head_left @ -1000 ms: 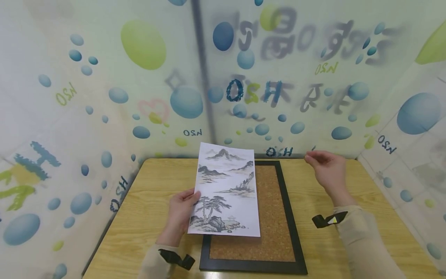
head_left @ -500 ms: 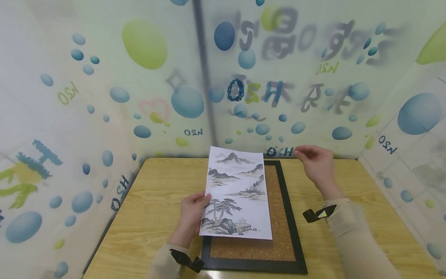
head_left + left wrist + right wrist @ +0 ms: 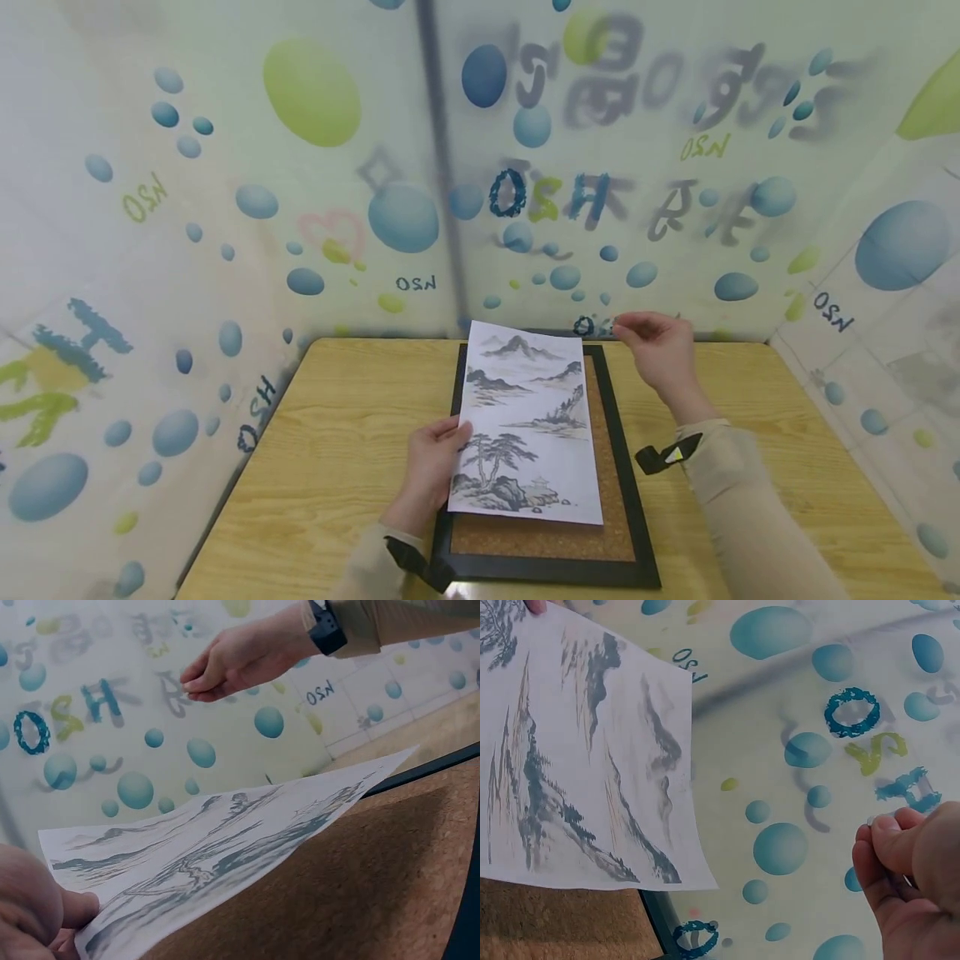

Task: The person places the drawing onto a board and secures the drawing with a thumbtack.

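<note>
My left hand (image 3: pixel 431 460) pinches the left edge of a paper sheet (image 3: pixel 536 400) printed with an ink landscape of mountains, pines and rocks. In the left wrist view the sheet (image 3: pixel 202 855) slants over the cork, its far corner lifted. Under it lies a cork board (image 3: pixel 543 537) with a black frame (image 3: pixel 547 571), partly hidden by the paper. To the right of the sheet's top corner, my right hand (image 3: pixel 663 354) is raised with thumb and fingers pinched. At those fingertips shows a small clear object (image 3: pixel 870 821), mostly hidden by the fingers.
The board lies on a pale wooden table (image 3: pixel 352 392). A backdrop (image 3: pixel 660 250) printed with blue and green ovals and letters rises behind the table's back edge and along both sides.
The paper in my left hand has moved right and slightly down, more fully over the cork board. My right hand has moved left toward the sheet's top corner, still pinched.
</note>
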The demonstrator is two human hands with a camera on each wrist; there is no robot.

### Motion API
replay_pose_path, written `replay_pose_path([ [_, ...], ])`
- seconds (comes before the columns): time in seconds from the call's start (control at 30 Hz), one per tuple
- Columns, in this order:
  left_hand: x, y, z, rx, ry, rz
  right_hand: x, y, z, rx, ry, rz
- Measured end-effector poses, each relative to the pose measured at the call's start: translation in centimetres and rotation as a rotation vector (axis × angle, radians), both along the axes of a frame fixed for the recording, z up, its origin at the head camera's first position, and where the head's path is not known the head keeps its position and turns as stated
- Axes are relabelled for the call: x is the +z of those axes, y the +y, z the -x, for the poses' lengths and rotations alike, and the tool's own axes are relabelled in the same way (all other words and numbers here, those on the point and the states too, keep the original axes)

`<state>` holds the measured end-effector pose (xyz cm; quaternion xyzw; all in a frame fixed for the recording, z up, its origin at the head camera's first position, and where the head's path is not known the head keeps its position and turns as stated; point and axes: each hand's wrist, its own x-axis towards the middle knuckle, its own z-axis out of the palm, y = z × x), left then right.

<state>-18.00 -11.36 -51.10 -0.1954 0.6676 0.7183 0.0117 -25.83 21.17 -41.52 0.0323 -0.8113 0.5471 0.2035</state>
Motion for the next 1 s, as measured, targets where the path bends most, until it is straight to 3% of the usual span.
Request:
replay_pose_path([
  [0.3, -0.4, 1.3, -0.3, -0.017, 0.046, -0.028, -0.5, -1.3, 0.6, 0.036, -0.026, 0.019],
  [0.73, -1.0, 2.7, -0.4, -0.013, 0.015, -0.013, -1.2, -3.3, 1.3, 0.087, -0.089, 0.163],
  [1.0, -1.4, 3.0, -0.4, -0.002, 0.003, -0.014, -2.2, -4.1, 2.0, 0.129, -0.075, 0.216],
])
